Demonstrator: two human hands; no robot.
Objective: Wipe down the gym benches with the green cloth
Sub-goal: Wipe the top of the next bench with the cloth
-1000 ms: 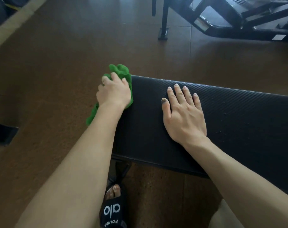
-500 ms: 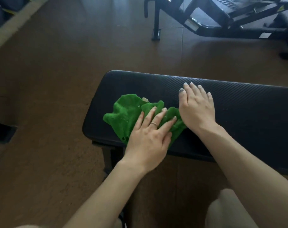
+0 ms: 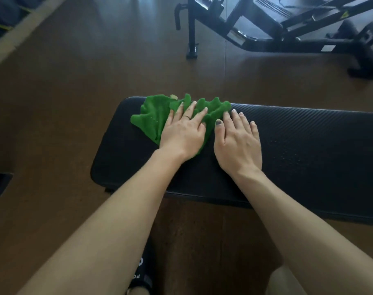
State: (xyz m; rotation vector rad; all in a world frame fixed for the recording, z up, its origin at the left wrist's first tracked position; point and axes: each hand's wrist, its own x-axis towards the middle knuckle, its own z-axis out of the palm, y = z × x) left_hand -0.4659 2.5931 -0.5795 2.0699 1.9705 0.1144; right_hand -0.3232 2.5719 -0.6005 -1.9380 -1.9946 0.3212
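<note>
A black padded gym bench (image 3: 309, 158) runs across the view from the middle to the right edge. The green cloth (image 3: 153, 118) lies crumpled on its left end, near the far edge. My left hand (image 3: 183, 133) presses flat on the cloth with straight, spread fingers. My right hand (image 3: 238, 143) lies flat on the bare pad just right of the cloth, its fingertips touching the cloth's right edge.
Brown gym floor (image 3: 75, 103) surrounds the bench. A black exercise machine frame (image 3: 287, 28) stands at the top right, beyond the bench. My foot in a black slipper (image 3: 143, 273) is on the floor below the bench's near edge.
My left hand brought the cloth from the bench's left end onto the top and pushed it toward the far edge. My right hand stayed flat on the pad.
</note>
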